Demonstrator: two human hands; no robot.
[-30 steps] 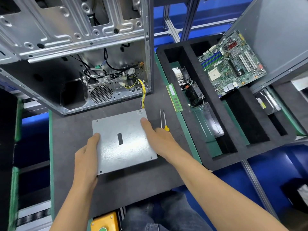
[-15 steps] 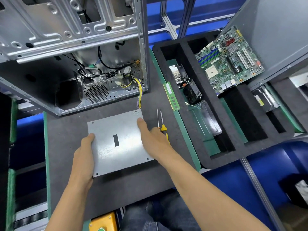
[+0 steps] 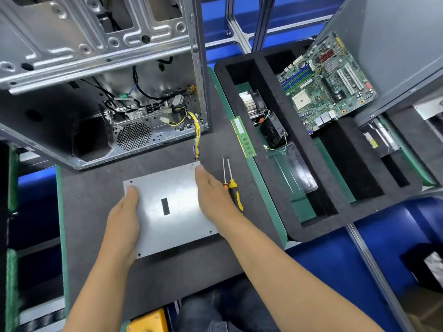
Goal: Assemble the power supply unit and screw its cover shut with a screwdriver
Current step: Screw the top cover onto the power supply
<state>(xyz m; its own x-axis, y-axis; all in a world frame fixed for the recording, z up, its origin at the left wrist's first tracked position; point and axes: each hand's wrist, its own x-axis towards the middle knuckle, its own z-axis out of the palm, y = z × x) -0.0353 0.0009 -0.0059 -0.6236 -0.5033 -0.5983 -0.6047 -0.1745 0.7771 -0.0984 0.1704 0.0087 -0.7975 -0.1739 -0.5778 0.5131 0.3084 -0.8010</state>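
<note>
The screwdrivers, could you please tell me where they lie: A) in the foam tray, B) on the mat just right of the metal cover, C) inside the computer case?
B: both screwdrivers lie on the mat right of the metal cover, beside the right hand.

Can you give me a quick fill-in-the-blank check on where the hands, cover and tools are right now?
1. Both hands rest on the edges of the metal ____.
2. The screwdrivers lie just beyond the ____ hand.
3. The green memory stick lies between the computer case and the foam ____.

Missing words: cover; right; tray.
</note>
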